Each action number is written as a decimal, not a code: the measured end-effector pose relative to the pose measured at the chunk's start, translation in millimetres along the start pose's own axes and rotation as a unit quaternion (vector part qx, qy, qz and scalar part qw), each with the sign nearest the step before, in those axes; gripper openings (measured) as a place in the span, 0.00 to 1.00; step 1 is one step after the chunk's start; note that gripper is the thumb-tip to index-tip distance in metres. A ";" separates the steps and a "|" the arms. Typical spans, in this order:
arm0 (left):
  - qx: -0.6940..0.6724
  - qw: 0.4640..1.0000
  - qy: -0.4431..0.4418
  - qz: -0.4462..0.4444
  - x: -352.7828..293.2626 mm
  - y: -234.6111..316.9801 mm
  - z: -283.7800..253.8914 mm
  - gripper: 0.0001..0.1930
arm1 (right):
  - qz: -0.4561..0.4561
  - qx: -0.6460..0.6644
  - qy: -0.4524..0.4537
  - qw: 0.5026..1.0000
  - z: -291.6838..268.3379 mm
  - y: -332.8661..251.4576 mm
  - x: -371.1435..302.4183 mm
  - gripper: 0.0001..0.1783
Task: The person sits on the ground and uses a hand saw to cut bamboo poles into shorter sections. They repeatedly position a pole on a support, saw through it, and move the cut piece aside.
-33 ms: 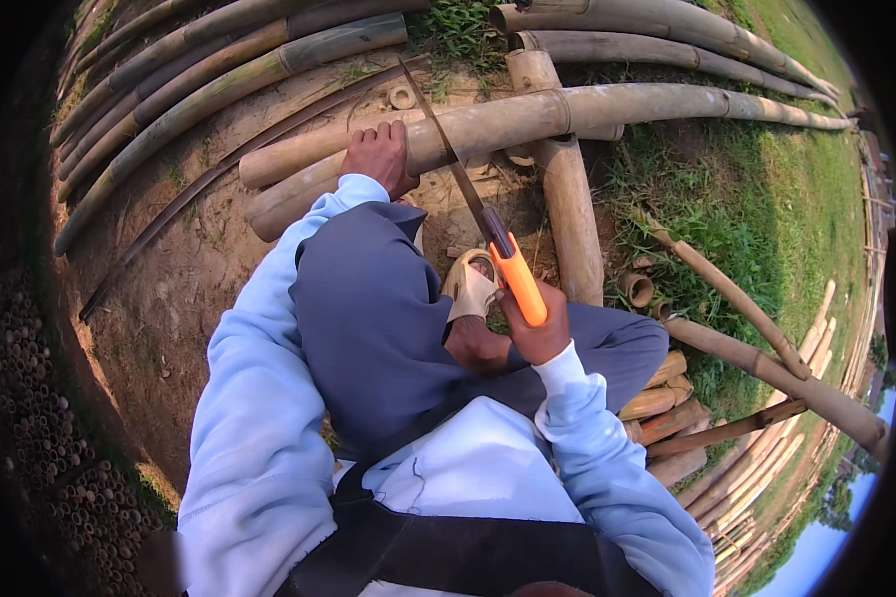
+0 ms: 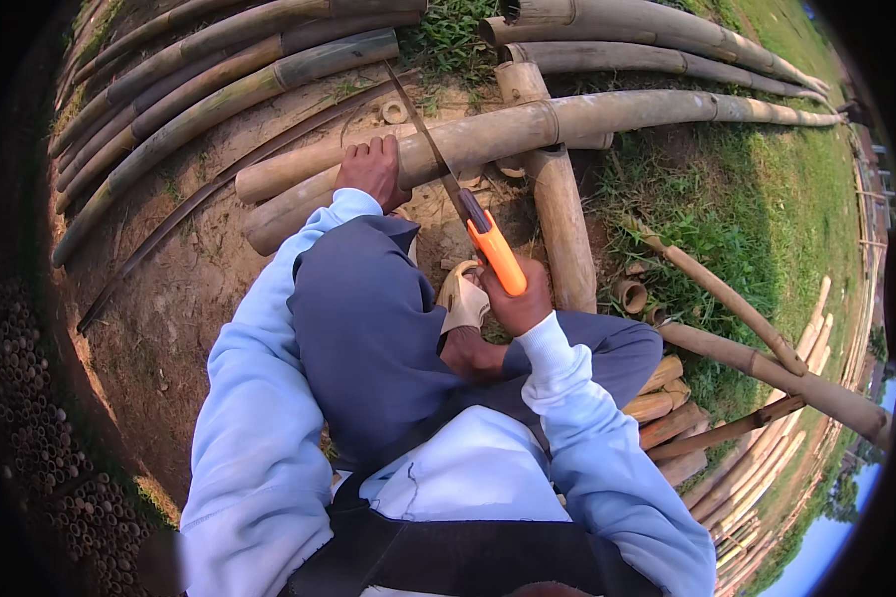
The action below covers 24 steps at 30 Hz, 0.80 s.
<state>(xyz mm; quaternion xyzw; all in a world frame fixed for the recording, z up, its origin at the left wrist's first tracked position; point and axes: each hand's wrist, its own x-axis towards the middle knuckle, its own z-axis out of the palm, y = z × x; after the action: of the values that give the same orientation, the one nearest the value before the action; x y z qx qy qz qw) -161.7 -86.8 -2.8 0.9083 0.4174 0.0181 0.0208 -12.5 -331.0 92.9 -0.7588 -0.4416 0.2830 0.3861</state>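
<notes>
One long, round, tan bamboo pole [image 2: 503, 132] lies under the left hand [image 2: 370, 173], fingers curled over it, its axis running rightward and away; just right of that nearer hand, an orange-handled, metal-bladed saw [image 2: 476, 213] crosses it, handle wrapped in the right hand [image 2: 524, 298].

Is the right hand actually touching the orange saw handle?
Touching: the head view shows the right hand closed around the orange saw handle, its skin meeting the handle's lower part with no visible gap.
</notes>
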 end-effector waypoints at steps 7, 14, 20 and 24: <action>-0.001 0.998 -0.064 -0.025 12.9 -2.4 1.9 0.44 | -0.098 0.057 -0.011 0.994 53.1 59.0 60.7 0.16; 0.014 0.999 0.030 0.036 -3.5 -22.5 8.8 0.56 | -0.053 0.012 -0.025 0.998 43.7 36.5 59.6 0.14; 0.005 0.999 -0.027 -0.018 -10.5 -33.7 2.3 0.48 | -0.064 0.035 -0.029 0.997 48.3 43.0 58.8 0.15; -0.006 1.000 -0.017 -0.011 -10.4 -29.1 2.7 0.41 | -0.019 0.002 -0.049 0.999 17.0 23.2 21.4 0.15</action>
<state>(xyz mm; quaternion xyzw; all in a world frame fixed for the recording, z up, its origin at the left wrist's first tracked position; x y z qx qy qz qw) -190.3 -75.8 -7.2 0.9037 0.4269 0.0054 0.0338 -5.5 -313.4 62.4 -0.7345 -0.4738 0.3138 0.3709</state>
